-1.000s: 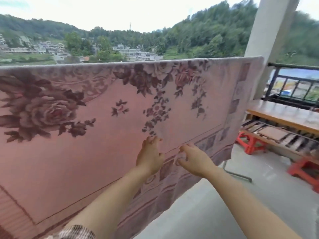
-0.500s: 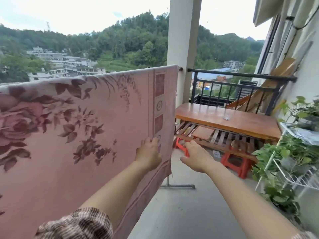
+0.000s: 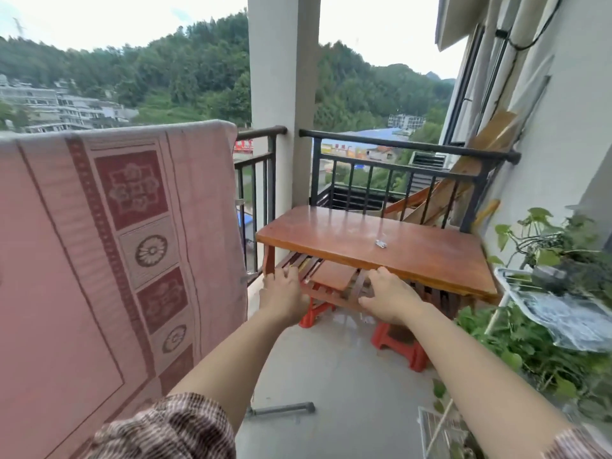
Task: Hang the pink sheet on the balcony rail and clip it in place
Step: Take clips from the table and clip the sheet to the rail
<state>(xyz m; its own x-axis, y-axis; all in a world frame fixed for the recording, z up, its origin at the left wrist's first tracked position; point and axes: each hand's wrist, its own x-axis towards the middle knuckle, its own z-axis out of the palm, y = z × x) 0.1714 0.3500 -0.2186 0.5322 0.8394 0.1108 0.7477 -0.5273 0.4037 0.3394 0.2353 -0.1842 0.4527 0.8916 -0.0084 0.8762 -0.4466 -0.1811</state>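
Pink sheet [image 3: 99,243] draped at nine o'clock, left hand [image 3: 281,298] now off its edge, right hand [image 3: 390,299] alongside, both out toward the table [image 3: 331,233] at one o'clock, fingers [image 3: 381,276] loosely apart, empty

Bright, even daylight from an overcast sky [image 3: 381,34]; soft shadows; slight motion blur; wide-angle bending at the edges.

Nothing legible anywhere; only woven medallions and squares on the border of the pink sheet [image 3: 139,226], no letters; red sign [image 3: 243,145] on a far building beyond the balcony rail [image 3: 407,144], too blurred to read; small metal piece [image 3: 381,243] on the table [image 3: 331,233], too small for any marking.
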